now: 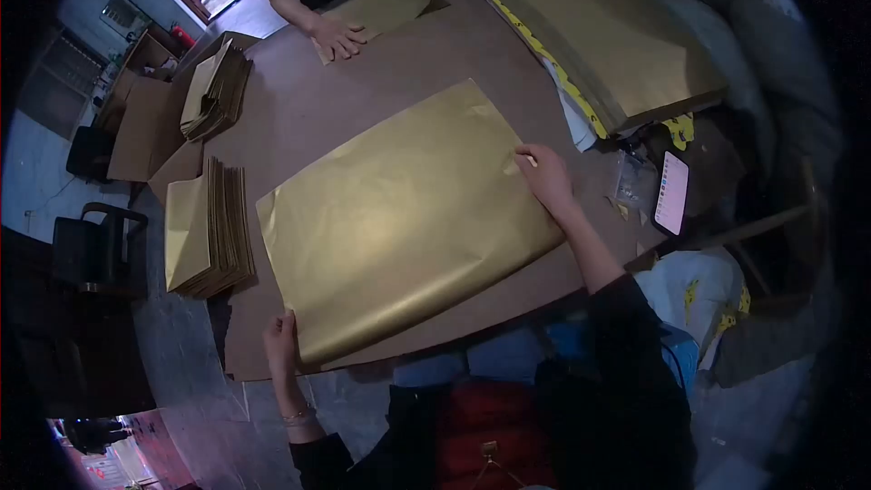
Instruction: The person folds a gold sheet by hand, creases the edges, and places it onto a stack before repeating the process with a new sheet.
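A large sheet of gold paper (399, 209) lies in front of me over the brown table, its near edge curving down in a soft roll. My left hand (281, 345) pinches the sheet's left edge close to the near corner. At the opposite side, my right hand (547, 183) is closed on the right edge, thumb and fingertips together. Left of the sheet stands a thick stack of folded gold paper (195, 236), its many layers facing the sheet.
Across the cardboard-covered table (390, 95), another person's hand (338, 36) rests on a gold sheet (386, 11). A big pile of gold sheets (599, 27) fills the far right, near a phone (671, 192). More folded paper (218, 91) stands by an open cardboard box (145, 122).
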Demonstrator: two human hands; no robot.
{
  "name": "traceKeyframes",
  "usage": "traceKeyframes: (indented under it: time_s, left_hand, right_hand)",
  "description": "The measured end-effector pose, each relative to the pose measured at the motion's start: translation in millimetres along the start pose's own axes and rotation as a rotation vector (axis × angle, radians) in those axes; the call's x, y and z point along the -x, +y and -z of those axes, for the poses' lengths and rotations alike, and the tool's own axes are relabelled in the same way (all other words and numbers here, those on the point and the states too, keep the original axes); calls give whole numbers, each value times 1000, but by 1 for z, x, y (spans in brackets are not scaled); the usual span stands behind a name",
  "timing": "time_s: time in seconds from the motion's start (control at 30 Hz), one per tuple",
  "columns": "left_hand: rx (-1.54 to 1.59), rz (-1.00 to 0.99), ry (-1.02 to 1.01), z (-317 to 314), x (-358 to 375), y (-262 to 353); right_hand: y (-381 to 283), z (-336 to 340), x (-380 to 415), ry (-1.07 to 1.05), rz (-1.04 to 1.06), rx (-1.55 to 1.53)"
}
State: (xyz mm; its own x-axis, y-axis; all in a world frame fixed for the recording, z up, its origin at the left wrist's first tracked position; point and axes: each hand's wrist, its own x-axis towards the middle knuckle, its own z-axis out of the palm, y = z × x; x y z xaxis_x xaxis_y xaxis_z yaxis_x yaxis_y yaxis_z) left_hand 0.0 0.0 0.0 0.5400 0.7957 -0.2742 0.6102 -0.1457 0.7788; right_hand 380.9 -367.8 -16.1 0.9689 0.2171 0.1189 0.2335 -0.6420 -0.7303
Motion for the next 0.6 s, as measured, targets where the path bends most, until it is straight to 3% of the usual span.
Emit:
traceKeyframes:
  time_s: [0.17, 0.37, 0.47, 0.6]
  left_hand:
    - [-140, -82, 58, -4, 15, 30]
    - [-24, -69, 32, -1, -4, -4]
    - [-190, -42, 59, -3, 11, 29]
    - [-143, -81, 47, -2, 13, 31]
  right_hand:
    - [-4, 1, 3, -3, 6, 36]
    - [2, -2, 1, 17, 23, 63]
    - [-1, -3, 2, 46, 5, 93]
    - [-3, -1, 3, 30, 7, 72]
